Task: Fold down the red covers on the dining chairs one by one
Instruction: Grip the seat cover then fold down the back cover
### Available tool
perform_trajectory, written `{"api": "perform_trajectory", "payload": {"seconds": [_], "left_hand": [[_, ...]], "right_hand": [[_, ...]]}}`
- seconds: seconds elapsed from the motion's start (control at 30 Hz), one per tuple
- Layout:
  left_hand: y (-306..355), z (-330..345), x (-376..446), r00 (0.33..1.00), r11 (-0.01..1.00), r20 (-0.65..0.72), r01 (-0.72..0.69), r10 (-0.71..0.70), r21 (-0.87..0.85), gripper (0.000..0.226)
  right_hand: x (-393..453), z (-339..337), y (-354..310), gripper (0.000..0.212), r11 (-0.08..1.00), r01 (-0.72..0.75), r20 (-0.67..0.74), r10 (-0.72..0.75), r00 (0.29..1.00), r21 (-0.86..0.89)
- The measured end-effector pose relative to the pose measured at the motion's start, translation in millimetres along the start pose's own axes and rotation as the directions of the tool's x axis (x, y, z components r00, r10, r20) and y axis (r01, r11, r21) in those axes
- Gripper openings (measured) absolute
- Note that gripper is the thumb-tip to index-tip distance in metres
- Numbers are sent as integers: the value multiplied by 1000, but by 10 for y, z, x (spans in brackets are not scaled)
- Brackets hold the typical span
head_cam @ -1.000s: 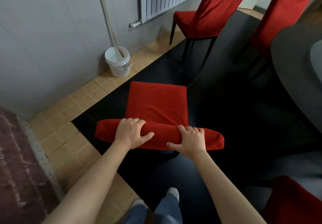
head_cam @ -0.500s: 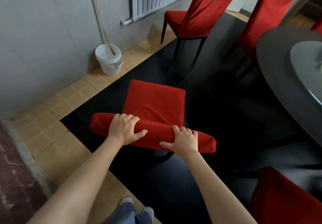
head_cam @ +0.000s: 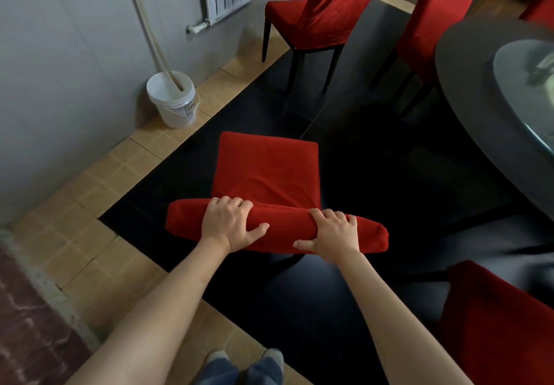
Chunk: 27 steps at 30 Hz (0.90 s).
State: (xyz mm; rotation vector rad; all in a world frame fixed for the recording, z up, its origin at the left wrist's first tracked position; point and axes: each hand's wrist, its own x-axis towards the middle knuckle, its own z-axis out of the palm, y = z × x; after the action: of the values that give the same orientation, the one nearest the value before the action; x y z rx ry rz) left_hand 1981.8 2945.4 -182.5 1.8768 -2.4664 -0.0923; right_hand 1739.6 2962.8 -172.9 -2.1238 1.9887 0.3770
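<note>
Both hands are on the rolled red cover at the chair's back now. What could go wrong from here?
1. The left hand and right hand hold the rolled red cover near its middle; the free ends may lag or bunch as it is worked down.
2. A hard downward pull could tip the chair toward the person.
3. The white bucket stands close on the left; a sliding chair might knock it.

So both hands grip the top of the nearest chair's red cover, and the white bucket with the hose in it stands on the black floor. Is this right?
Not quite. The head view shows the white bucket on the tan tiles by the wall, not on the black floor. The rest holds: left hand and right hand grip the red cover; the hose is in the bucket.
</note>
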Motion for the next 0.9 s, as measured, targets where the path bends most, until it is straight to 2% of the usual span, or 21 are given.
{"api": "perform_trajectory", "payload": {"seconds": [0.23,0.73,0.9], "left_hand": [[-135,4,248,999,999,-29,-37,37,-4,83],[-461,2,855,996,997,-32,-81,81,-11,85],[-479,17,866,994,995,-38,-98,98,2,80]], "right_hand": [[177,-94,-71,96,999,-30,-17,31,999,21],[737,-288,-172,109,998,-56,29,56,998,10],[713,-348,-214,101,994,-92,31,90,995,54]]}}
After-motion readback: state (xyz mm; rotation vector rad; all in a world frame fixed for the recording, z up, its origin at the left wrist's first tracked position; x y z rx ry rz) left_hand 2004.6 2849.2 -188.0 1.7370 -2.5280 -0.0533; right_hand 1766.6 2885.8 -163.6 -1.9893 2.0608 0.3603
